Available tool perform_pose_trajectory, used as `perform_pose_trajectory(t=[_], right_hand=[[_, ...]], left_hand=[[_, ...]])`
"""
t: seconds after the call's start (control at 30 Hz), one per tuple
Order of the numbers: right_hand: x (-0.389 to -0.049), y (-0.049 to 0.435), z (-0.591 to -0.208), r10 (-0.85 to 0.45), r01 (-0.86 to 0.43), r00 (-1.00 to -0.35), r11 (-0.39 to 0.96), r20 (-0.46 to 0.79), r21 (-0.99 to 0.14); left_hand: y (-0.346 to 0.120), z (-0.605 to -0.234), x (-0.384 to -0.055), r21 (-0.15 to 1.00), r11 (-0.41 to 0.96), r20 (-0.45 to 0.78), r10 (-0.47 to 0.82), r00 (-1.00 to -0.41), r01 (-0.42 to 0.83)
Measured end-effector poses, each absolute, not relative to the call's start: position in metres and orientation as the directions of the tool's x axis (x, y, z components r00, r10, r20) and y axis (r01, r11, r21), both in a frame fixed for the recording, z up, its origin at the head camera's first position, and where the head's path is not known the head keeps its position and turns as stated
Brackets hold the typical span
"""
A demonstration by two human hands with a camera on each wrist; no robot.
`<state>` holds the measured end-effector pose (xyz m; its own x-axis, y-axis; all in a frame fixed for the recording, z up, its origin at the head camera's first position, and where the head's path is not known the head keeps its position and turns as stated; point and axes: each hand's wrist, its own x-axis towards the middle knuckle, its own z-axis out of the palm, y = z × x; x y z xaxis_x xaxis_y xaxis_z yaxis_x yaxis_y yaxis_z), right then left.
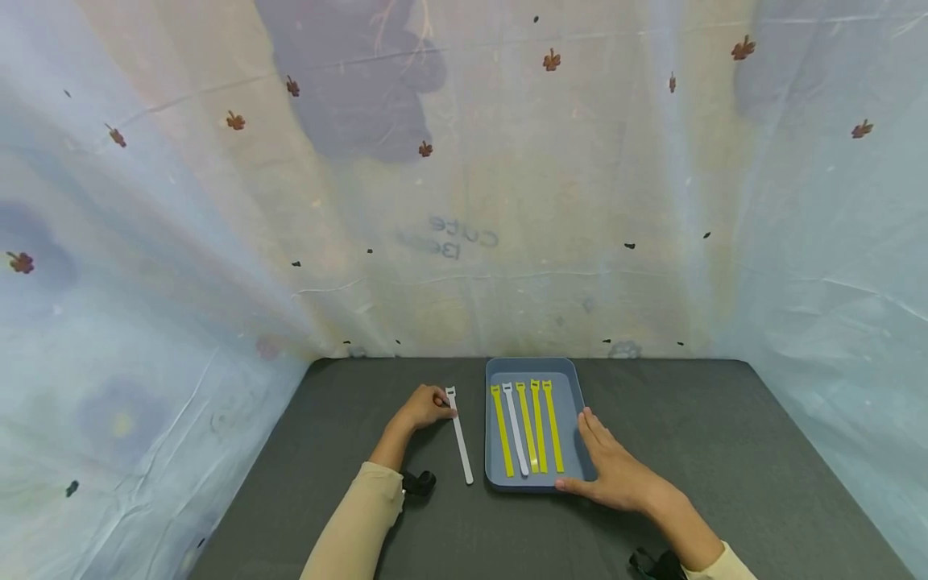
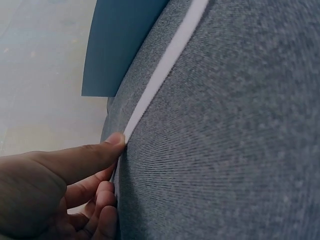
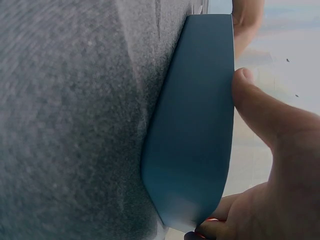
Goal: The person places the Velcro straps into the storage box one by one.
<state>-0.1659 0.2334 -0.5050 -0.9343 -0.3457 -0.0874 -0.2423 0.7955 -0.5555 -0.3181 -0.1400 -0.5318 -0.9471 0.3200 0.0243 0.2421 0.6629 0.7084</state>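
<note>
A white hook-and-loop cable tie lies lengthwise on the dark cloth, left of the tray. My left hand pinches it near its slotted head; in the left wrist view the thumb presses on the strip and the other fingers curl beneath. The blue-grey tray holds several yellow cable ties and one white cable tie, side by side with their slotted heads at the far end. My right hand, fingers extended, rests against the tray's right side, its thumb at the near right corner.
Dark grey cloth covers the table. A pale printed curtain hangs behind and along both sides. Black straps sit at the wrists, below light sleeves.
</note>
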Motion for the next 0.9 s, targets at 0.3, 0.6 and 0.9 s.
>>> perform_pose_trajectory(t=[0.3,0.6,0.9], right_hand=[[-0.168,0.233,-0.507,-0.348,-0.247,-0.934,0.796,-0.084,-0.552],[-0.17,0.234,-0.51,-0.351,-0.257,-0.934,0.794,-0.07,-0.551],[-0.169,0.236,-0.511,-0.356,-0.259,-0.932,0.787,-0.07,-0.56]], left_hand=[[-0.141,-0.534,-0.317,0.708,0.659,0.031,0.328,-0.944,0.252],[-0.144,-0.533,-0.312,0.702,0.678,-0.026,0.331,-0.943,0.219],[-0.154,-0.525,-0.306,0.791,0.596,-0.077,0.321,-0.944,0.138]])
